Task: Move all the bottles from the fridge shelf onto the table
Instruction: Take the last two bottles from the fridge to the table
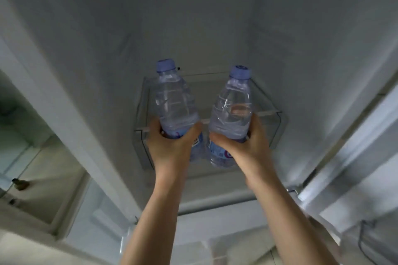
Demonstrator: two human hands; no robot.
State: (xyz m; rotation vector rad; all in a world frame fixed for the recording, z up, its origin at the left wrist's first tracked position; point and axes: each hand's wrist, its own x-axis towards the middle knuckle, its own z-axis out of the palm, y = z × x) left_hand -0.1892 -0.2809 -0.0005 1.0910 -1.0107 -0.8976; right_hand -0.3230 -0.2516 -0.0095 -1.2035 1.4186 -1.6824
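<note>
Bare forearms come up from the bottom of my view, one on each side, both reaching into the open fridge. My left hand (172, 146) is wrapped around the lower body of the left bottle (175, 103), fingers curled over its label band. My right hand (241, 146) grips the right bottle (231, 112) the same way, low on the body. Holding each one near the base looks like the sensible choice: the clear plastic is ribbed and soft higher up, and a low grip keeps the weight of the water steady over the palm.

Both bottles stand roughly upright with their pale blue caps (165, 65) pointing up and away from me. They lean slightly apart at the top, while their lower bodies sit just beside each other between my two hands.

Behind and under them is the clear fridge shelf (273, 122), a transparent bin with a raised front lip. I cannot tell whether the bottle bases touch it or hang just above it, since my hands cover that part. I see no other bottles in this bin, and the bench is not in view.
</note>
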